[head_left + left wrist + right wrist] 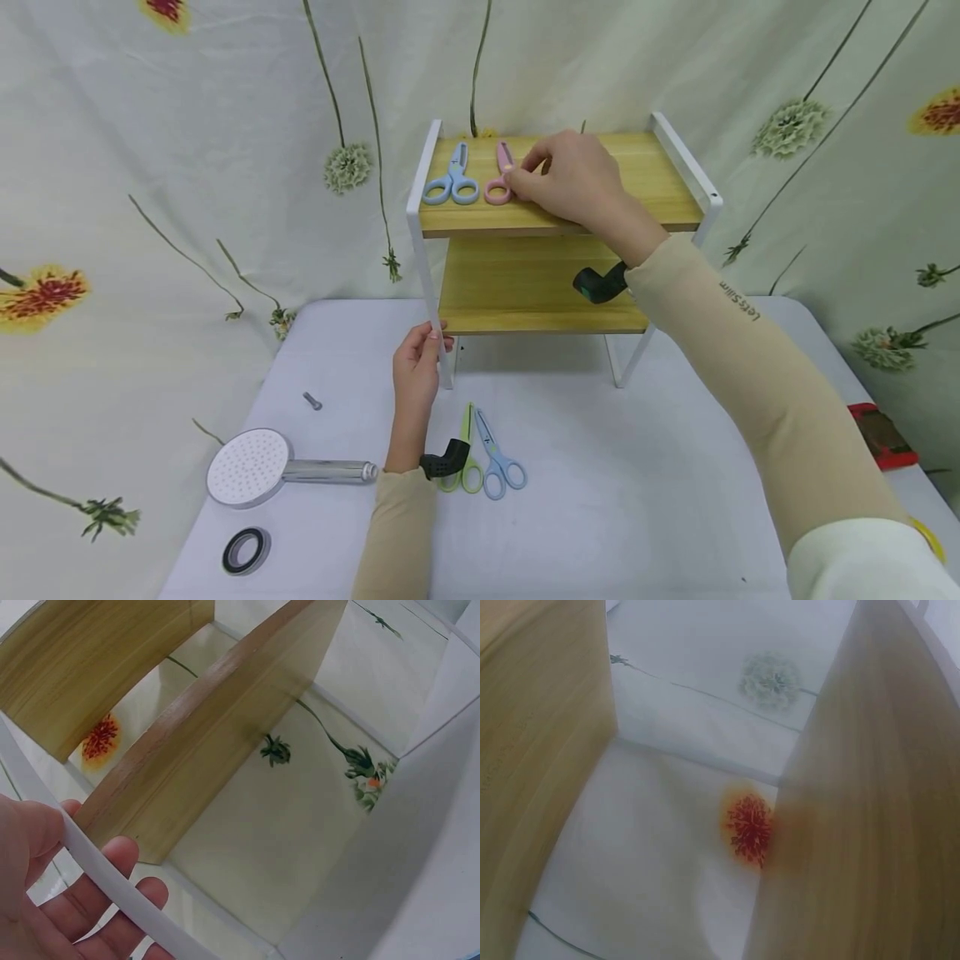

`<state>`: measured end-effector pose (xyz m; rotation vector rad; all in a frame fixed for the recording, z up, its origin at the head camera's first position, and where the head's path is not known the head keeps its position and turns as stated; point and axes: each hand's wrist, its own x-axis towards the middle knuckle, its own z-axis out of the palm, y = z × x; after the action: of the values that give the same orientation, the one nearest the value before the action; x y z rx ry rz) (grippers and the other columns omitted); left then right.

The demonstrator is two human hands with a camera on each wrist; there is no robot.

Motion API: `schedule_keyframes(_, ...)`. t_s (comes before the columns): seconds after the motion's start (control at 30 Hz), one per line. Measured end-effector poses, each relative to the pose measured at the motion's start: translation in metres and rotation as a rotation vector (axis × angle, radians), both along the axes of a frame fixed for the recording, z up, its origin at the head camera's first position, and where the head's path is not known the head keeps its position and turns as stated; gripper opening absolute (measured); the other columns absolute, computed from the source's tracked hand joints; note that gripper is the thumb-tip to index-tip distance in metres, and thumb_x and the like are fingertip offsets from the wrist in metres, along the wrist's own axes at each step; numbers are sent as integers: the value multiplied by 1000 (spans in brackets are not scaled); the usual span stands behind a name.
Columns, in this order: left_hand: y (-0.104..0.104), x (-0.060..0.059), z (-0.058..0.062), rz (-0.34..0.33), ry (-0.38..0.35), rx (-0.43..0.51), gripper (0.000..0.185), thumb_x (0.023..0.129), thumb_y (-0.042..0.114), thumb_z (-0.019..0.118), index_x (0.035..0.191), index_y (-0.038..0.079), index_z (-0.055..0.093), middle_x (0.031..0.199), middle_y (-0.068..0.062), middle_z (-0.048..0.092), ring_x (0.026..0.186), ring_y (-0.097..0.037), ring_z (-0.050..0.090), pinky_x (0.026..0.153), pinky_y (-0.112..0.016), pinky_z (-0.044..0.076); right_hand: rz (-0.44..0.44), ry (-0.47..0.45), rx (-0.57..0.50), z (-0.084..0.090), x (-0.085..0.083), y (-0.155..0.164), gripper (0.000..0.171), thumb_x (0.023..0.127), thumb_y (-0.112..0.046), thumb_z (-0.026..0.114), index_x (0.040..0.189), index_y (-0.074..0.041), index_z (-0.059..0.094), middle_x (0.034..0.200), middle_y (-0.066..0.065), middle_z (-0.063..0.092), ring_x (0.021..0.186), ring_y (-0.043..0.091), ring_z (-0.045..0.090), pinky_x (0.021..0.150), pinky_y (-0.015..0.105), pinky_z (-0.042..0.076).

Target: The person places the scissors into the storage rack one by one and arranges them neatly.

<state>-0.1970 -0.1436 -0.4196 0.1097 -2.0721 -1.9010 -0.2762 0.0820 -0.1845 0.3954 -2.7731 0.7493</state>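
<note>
A two-tier wooden rack [660,179] with a white metal frame stands at the back of the table. On its top shelf lie blue scissors [452,178] and pink scissors [498,178]. My right hand [570,179] rests on the top shelf and pinches the pink scissors' handle. My left hand [417,367] grips the rack's front left white leg [112,885], fingers curled round it. Green scissors [468,454] and another blue pair [495,458] lie on the table by my left wrist. In the right wrist view only the shelf boards [870,825] and the cloth show.
A shower head [251,467] with a chrome handle lies at the table's front left, a black ring [244,551] in front of it and a small screw [312,402] behind it. A red object [883,433] sits at the right edge. Flowered cloth hangs behind.
</note>
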Motion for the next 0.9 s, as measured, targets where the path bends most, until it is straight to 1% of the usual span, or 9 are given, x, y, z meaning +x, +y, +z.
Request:
schedule_keyframes(0.07,0,0,0,-2,-2,0,27,107,14,50,121,0,69,95,-11,73,88,-2,65,88,-27,50,-2,57,-33,-1,3,1,38,97,-43,56,111,-13,75,89,5,62,80,20,51,65,29,35)
schedule_keyframes(0.17,0,0,0,-4,0,-1,27,107,14,50,121,0,68,95,-12,73,88,-2,66,87,-25,50,38,229,-106,-7,11,4,32,98,-32,55,106,-7,74,77,7,57,72,21,47,64,27,31)
schedule_keyframes(0.33,-1,-1,-2,0,1,-13,28,107,15,50,121,0,68,98,-16,73,87,-1,65,84,-21,49,311,653,-246,-36,40,12,20,93,-13,63,87,2,74,61,10,52,57,19,42,57,25,30)
schedule_keyframes(0.4,-1,-1,-3,-6,2,-18,28,107,16,49,121,0,68,101,-18,73,88,-1,65,84,-21,48,419,760,-278,-54,56,15,15,88,-8,66,81,3,73,59,10,54,53,16,43,53,24,31)
schedule_keyframes(0.43,-1,-1,-2,-9,2,-19,28,108,16,49,121,0,68,102,-20,72,88,-1,65,84,-22,48,461,775,-282,-64,64,16,13,87,-7,67,80,2,73,59,9,56,52,15,43,52,23,33)
schedule_keyframes(0.5,-2,-1,-2,-13,5,-19,28,108,16,49,121,-1,67,102,-20,72,89,-1,64,85,-23,47,512,753,-302,-85,78,17,10,84,-5,67,78,0,73,59,7,59,51,12,45,51,22,35)
schedule_keyframes(0.57,-1,-1,-2,-14,2,-17,28,108,16,49,122,-1,67,103,-20,72,89,-1,65,86,-24,47,524,672,-312,-111,90,18,7,83,-5,69,78,-2,74,60,5,60,52,10,46,50,20,36)
schedule_keyframes(0.73,-2,1,-2,-10,-11,-21,29,108,16,49,123,0,67,104,-21,72,89,-1,65,88,-25,48,477,356,-306,-181,116,13,5,82,-5,74,86,-6,75,66,0,61,57,7,48,53,19,41)
schedule_keyframes(0.9,-1,0,-3,-2,19,-9,27,107,13,50,121,-1,68,97,-16,72,87,-2,65,84,-24,48,506,13,-218,-237,138,2,22,84,-16,78,105,-8,75,89,4,70,67,7,53,62,19,46)
